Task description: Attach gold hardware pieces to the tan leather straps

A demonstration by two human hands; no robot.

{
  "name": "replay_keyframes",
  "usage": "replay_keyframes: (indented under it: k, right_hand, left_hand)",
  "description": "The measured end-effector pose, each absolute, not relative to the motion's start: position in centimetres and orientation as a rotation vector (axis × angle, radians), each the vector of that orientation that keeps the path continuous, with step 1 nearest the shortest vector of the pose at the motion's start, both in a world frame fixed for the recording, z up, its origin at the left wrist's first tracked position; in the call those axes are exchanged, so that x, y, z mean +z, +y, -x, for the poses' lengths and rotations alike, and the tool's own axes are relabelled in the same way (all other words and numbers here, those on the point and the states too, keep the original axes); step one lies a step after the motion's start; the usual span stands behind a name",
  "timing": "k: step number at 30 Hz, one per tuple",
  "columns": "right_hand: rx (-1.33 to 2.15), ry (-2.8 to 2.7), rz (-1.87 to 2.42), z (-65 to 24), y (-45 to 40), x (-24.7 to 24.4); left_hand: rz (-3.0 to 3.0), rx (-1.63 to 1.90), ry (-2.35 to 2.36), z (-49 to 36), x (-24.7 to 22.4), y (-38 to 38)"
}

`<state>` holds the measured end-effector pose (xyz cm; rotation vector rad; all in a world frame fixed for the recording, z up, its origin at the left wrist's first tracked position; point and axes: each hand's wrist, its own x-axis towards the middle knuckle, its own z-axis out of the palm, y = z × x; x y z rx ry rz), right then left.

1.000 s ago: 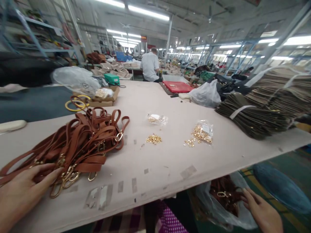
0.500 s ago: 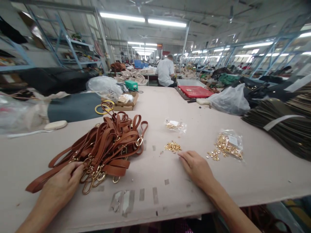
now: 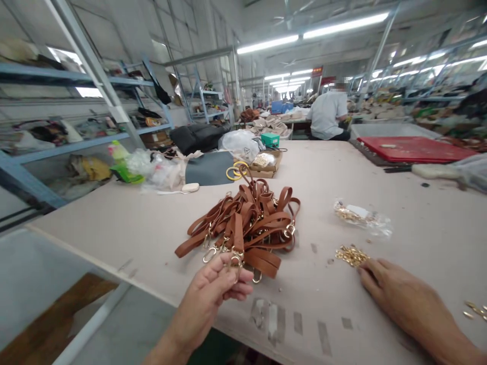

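Observation:
A heap of brown leather straps with gold-coloured clasps lies on the table at the centre. At its near edge, my left hand pinches the gold clasp of one strap, lifted a little toward me. My right hand rests on the table to the right, its fingers drawn together at the edge of a small pile of gold metal pieces. Its fingertips are partly hidden, so anything between them cannot be made out. Behind that pile lies a clear plastic bag with more gold pieces.
Beyond the straps are yellow rings, a cardboard box and a green box. A red tray lies at the far right. Loose gold pieces lie near the right edge. A person sits beyond the table.
The view has swung left. My left hand has moved from the left side of the strap heap to its near edge, raising a clasp. My right hand has reached the gold pieces.

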<state>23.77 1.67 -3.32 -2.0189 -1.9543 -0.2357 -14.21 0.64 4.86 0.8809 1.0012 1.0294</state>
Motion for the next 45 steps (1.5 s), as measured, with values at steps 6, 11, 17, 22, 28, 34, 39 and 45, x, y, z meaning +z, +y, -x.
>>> replay_keyframes:
  k: [6, 11, 17, 22, 28, 34, 39, 45]
  right_hand:
    - [-0.127, -2.017, 2.186, -22.7, 0.8, -1.4]
    - [-0.068, -1.751, 2.057, -23.2, -2.2, -0.9]
    - [0.525, -1.269, 1.833, -21.9, -6.8, 0.2]
    - [0.886, -1.101, 1.51, -16.9, -10.1, 0.3]
    - [1.239, -0.977, 1.219, -12.5, -11.1, 0.4]
    - [1.264, -0.956, 1.214, -12.5, -11.1, 0.4]
    - [1.229, -1.029, 1.325, -13.3, -11.2, -0.2]
    - [1.249, -1.025, 1.272, -12.6, -11.5, 0.1]
  left_hand:
    - [-0.604, 0.813, 0.693, 10.1, 2.9, -3.1]
    - [-0.595, 0.909, 0.773, 8.0, 0.9, -4.9]
    - [-0.809, 0.774, 0.838, 7.3, 1.2, -6.0]
    - [-0.864, 0.648, 0.81, 4.8, 1.3, -6.2]
    - [-1.034, 0.566, 0.801, 2.5, 1.7, -6.7]
    - [-1.168, 0.492, 0.803, 2.0, 2.2, -6.7]
    - [-1.22, 0.457, 0.817, 2.1, 2.1, -6.6]
    - [-1.455, 0.442, 0.836, 2.4, 1.9, -6.6]
